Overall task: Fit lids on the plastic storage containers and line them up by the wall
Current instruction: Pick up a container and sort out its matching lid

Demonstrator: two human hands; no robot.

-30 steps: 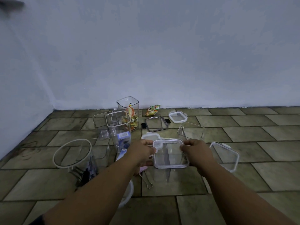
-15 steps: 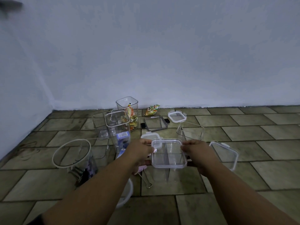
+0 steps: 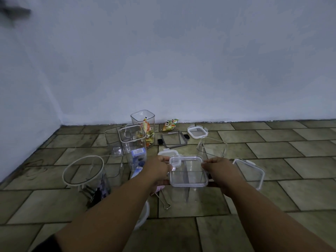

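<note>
- left hand [image 3: 160,170] and right hand [image 3: 221,170] flank the square clear lid [image 3: 188,170], fingers curled onto its edges, centre frame, atop a tall clear container [image 3: 189,190] on the tiled floor [image 3: 272,197].
- risk: uneven pressure seats one edge only; lid cocks.
- risk: the tall container tips if pushed sideways.
- binder clip [image 3: 164,200] just beside its base may snag a slide.
- spare clip-lock lid [image 3: 251,172] lies near the right wrist; wall [image 3: 200,70] well apart.

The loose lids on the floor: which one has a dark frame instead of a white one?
The square lid lying flat near the wall, beside the snack-filled container. Its rim and side clips are dark; the other loose lids have white rims.
</note>
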